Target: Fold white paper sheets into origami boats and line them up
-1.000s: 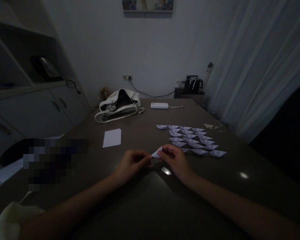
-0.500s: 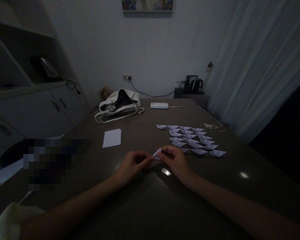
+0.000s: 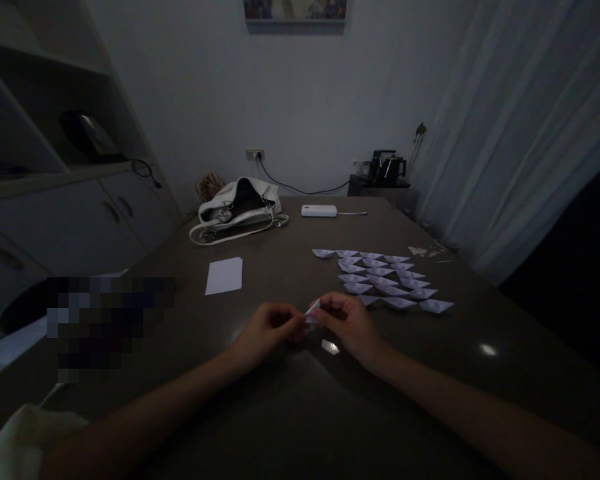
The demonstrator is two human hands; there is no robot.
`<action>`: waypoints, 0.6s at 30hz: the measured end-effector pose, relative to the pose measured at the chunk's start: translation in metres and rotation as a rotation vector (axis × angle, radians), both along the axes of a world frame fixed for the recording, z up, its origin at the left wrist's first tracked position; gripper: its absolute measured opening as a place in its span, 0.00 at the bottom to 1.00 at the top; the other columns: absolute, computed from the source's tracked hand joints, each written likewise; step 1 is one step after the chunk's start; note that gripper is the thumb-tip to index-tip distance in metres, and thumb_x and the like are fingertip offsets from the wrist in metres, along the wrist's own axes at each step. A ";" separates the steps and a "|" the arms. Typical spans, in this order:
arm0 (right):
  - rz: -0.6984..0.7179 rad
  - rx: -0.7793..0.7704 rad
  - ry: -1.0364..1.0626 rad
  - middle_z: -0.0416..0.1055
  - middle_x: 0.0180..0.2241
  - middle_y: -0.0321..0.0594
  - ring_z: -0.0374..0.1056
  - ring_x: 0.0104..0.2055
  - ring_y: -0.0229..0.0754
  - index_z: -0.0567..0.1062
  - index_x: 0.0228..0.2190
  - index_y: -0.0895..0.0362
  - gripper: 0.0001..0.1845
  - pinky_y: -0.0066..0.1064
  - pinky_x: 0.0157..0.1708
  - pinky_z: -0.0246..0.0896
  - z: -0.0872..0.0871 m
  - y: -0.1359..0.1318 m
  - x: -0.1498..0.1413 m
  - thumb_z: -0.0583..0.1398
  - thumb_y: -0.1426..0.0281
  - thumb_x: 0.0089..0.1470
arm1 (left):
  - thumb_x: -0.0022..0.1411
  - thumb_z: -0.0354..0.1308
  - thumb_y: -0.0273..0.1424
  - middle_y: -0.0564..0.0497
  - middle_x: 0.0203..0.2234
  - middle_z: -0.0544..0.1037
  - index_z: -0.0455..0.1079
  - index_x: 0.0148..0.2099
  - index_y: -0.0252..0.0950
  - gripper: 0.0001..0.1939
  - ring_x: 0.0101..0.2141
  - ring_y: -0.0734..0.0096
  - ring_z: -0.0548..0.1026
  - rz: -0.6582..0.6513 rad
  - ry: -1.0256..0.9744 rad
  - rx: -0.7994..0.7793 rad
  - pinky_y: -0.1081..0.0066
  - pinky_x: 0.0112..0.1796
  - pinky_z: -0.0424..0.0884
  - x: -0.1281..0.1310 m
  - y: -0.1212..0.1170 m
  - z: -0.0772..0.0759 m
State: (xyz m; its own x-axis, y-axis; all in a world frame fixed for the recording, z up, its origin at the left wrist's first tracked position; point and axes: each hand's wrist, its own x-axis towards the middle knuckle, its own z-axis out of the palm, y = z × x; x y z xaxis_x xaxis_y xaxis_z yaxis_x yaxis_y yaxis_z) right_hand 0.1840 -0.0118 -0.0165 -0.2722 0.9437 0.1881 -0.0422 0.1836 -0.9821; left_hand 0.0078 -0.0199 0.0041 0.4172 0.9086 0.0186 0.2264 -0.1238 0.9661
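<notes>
A small folded piece of white paper (image 3: 312,311) is pinched between both my hands above the table. My left hand (image 3: 270,331) grips its left side between thumb and fingers. From the right, my right hand (image 3: 349,325) pinches the upper part, its fingers curled behind. My fingers cover much of the fold. Just beyond my right hand, several folded paper boats (image 3: 380,281) stand in close rows. To the left, farther off than my left hand, lies a stack of white paper sheets (image 3: 224,275).
A white handbag (image 3: 240,208) lies at the far left of the dark table (image 3: 280,427). A white power bank (image 3: 319,211) with a short cable is at the back. Small scraps (image 3: 427,252) lie at the right edge. A blurred-out patch (image 3: 110,327) covers things on the left.
The folded paper has tilted and shifted slightly left and down between my fingers. Both hands keep their pinch and have barely moved. The boats and the paper stack are unchanged.
</notes>
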 end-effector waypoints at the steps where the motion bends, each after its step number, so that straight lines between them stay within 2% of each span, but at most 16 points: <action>1: 0.009 0.006 -0.001 0.74 0.26 0.37 0.69 0.28 0.37 0.74 0.27 0.57 0.07 0.29 0.31 0.64 0.000 0.000 0.000 0.63 0.66 0.48 | 0.58 0.56 0.39 0.52 0.18 0.72 0.70 0.27 0.31 0.16 0.21 0.76 0.69 0.002 0.021 0.010 0.76 0.25 0.64 0.000 -0.001 0.000; 5: 0.034 0.008 0.001 0.72 0.25 0.36 0.68 0.27 0.36 0.74 0.27 0.58 0.07 0.27 0.30 0.63 0.001 -0.002 -0.001 0.63 0.66 0.48 | 0.59 0.54 0.40 0.52 0.19 0.72 0.69 0.27 0.31 0.17 0.22 0.74 0.69 0.010 0.099 0.066 0.76 0.24 0.63 0.001 -0.003 0.000; 9: 0.056 -0.023 0.014 0.72 0.25 0.36 0.67 0.27 0.36 0.74 0.26 0.58 0.10 0.27 0.29 0.62 0.004 -0.005 -0.002 0.64 0.64 0.47 | 0.59 0.55 0.40 0.52 0.18 0.71 0.69 0.26 0.31 0.18 0.22 0.75 0.68 0.015 0.077 0.069 0.76 0.24 0.61 0.001 -0.006 0.002; 14: 0.005 -0.031 -0.004 0.71 0.23 0.35 0.66 0.26 0.36 0.74 0.25 0.57 0.11 0.27 0.28 0.61 0.006 -0.005 -0.002 0.62 0.62 0.49 | 0.59 0.54 0.40 0.53 0.19 0.70 0.69 0.26 0.31 0.17 0.22 0.75 0.67 0.030 0.093 0.086 0.77 0.24 0.61 0.001 -0.008 0.005; 18: -0.011 0.012 -0.034 0.70 0.22 0.35 0.65 0.26 0.36 0.75 0.23 0.57 0.10 0.27 0.28 0.60 0.005 -0.003 0.000 0.62 0.64 0.49 | 0.60 0.53 0.39 0.53 0.20 0.70 0.69 0.28 0.32 0.16 0.23 0.74 0.68 -0.017 0.117 0.095 0.76 0.25 0.63 0.002 -0.007 0.003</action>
State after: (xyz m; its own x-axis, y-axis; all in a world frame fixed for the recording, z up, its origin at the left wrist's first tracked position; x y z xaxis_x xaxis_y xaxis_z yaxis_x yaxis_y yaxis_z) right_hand 0.1835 -0.0151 -0.0118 -0.2683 0.9443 0.1905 -0.0064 0.1960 -0.9806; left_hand 0.0095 -0.0265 0.0071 0.4366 0.8980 0.0545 0.3336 -0.2179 0.9172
